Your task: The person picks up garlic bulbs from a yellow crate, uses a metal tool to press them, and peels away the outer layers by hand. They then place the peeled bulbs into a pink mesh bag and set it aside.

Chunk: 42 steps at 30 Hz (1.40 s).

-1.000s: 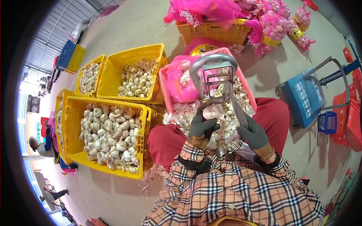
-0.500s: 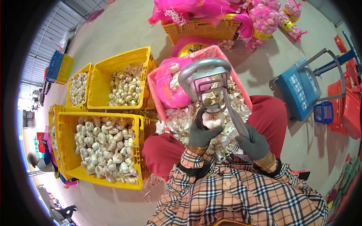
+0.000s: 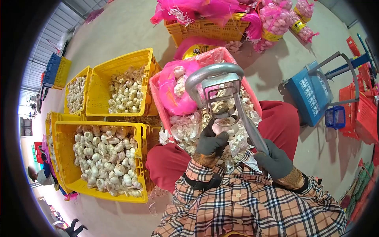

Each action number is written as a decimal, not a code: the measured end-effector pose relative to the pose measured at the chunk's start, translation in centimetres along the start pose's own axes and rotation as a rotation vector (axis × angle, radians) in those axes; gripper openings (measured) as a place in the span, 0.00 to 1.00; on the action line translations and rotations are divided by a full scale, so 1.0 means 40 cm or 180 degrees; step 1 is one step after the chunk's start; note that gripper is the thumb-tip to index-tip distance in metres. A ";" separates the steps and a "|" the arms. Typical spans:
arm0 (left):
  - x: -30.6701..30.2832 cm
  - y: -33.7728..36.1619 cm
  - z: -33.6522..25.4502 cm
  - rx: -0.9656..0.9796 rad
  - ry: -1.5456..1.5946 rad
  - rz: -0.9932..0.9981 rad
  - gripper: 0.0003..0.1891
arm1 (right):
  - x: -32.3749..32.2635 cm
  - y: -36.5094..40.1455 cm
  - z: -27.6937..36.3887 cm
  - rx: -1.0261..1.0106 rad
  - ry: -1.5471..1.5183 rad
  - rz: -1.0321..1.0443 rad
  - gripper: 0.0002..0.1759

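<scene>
My left hand [image 3: 211, 142], in a dark glove, has its fingers closed round a garlic bulb [image 3: 226, 128]. The bulb sits at the lower end of a grey metal hand cutter [image 3: 214, 70] with a thick curved top and a narrow frame, which partly covers it. My right hand [image 3: 275, 161], gloved too, is wrapped round the cutter's long lever handle [image 3: 252, 132]. Beneath both hands, between my knees, stands a pink bin [image 3: 154, 91] full of papery garlic skins [image 3: 185, 128]. A pink mesh bag [image 3: 170, 87] with garlic lies at the bin's left side.
Yellow crates [image 3: 147, 173] of garlic bulbs stand on the left. Beyond the bin, another yellow crate [image 3: 221, 31] carries pink mesh bags, with filled garlic sacks [image 3: 273, 23] beside it. A blue platform scale [image 3: 310, 94] and a small blue basket [image 3: 334, 117] are at right.
My right hand and the lever handle have moved a little right and towards me. The bulb stays in my left hand at the cutter's lower end. The whole view has shifted slightly.
</scene>
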<state>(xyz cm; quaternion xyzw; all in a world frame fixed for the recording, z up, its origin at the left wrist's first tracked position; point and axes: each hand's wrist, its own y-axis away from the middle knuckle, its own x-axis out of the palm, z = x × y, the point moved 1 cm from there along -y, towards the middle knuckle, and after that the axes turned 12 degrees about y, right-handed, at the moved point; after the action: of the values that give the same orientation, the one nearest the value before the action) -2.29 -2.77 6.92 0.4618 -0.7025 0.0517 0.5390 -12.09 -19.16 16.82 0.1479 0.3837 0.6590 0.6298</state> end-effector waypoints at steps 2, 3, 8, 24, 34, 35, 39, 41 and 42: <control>-0.004 -0.001 -0.002 -0.0062 0.0008 -0.0058 0.29 | 0.000 0.003 -0.001 0.0037 0.0011 0.0030 0.24; -0.009 -0.003 -0.002 -0.0031 -0.0128 -0.0044 0.29 | 0.004 0.000 -0.013 -0.0011 -0.0002 -0.0036 0.24; -0.026 -0.022 0.011 0.0208 0.0062 0.0387 0.27 | 0.048 -0.081 -0.105 -0.0303 0.0459 -0.0459 0.22; -0.057 -0.030 0.046 0.1094 -0.0486 0.0522 0.40 | 0.068 -0.290 -0.180 -0.1184 0.0648 -0.1151 0.19; -0.078 0.082 0.093 0.0912 0.0151 0.0350 0.31 | 0.107 -0.118 -0.030 -0.3056 0.1896 -0.1746 0.32; -0.062 0.091 0.100 0.0920 0.0124 0.0383 0.29 | 0.116 -0.124 -0.024 -0.3053 0.1850 -0.1372 0.32; -0.046 0.110 0.122 0.0689 0.1037 0.0295 0.23 | 0.122 -0.189 -0.062 -0.3351 0.1382 -0.0942 0.28; -0.068 0.114 0.109 0.0224 0.1210 -0.0122 0.23 | 0.135 -0.190 -0.075 -0.3357 0.1243 -0.0930 0.25; -0.061 0.135 0.092 0.0212 0.1079 -0.0141 0.21 | 0.144 -0.193 -0.078 -0.3157 0.0691 -0.0781 0.22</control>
<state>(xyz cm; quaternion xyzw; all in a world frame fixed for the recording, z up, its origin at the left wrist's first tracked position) -8.70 -0.35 5.74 0.4795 -0.5892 0.1402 0.6351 -9.59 -15.39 7.74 -0.2833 0.1030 0.6945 0.6533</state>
